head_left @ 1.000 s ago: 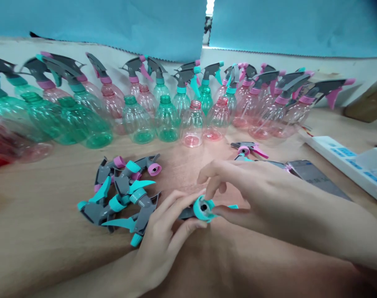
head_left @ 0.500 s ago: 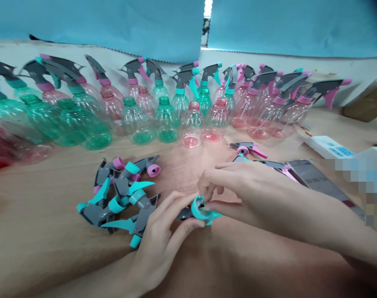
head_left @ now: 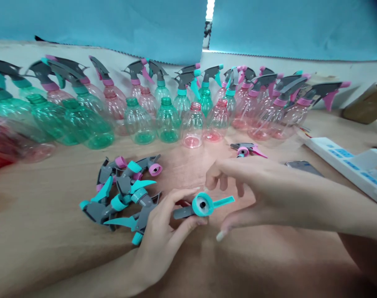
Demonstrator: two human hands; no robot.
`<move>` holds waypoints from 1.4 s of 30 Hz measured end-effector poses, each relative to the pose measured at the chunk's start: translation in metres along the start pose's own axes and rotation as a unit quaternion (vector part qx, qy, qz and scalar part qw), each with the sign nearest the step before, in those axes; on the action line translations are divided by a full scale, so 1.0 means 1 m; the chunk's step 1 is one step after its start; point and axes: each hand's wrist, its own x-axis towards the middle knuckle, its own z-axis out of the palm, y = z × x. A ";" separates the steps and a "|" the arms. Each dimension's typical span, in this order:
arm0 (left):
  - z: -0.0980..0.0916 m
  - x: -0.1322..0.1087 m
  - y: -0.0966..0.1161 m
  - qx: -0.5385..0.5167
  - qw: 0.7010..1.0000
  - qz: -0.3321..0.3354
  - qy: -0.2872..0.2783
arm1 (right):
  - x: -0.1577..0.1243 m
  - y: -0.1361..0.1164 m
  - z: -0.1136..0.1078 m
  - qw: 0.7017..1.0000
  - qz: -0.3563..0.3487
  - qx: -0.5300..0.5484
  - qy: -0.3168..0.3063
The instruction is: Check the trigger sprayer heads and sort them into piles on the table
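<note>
The left hand [head_left: 157, 238] has its grip closed around a grey and teal spray head [head_left: 203, 197], whose collar faces up with the teal trigger pointing right, low over the worktop [head_left: 51, 194]. Just beside it, the right hand [head_left: 259, 186] hangs with its grip empty, thumb and fingers spread well apart. Next to the left hand lies a pile of spray heads [head_left: 123, 184], teal and pink. Farther off are a partly hidden phone [head_left: 303, 166], a pink-collared spray head [head_left: 252, 147], then uncapped bottles [head_left: 168, 122], topped bottles [head_left: 182, 99] and blue sheeting [head_left: 98, 27].
</note>
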 end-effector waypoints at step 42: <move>0.001 -0.003 0.006 0.202 0.966 0.077 -0.140 | 0.004 0.024 0.026 0.976 0.077 -0.195 0.063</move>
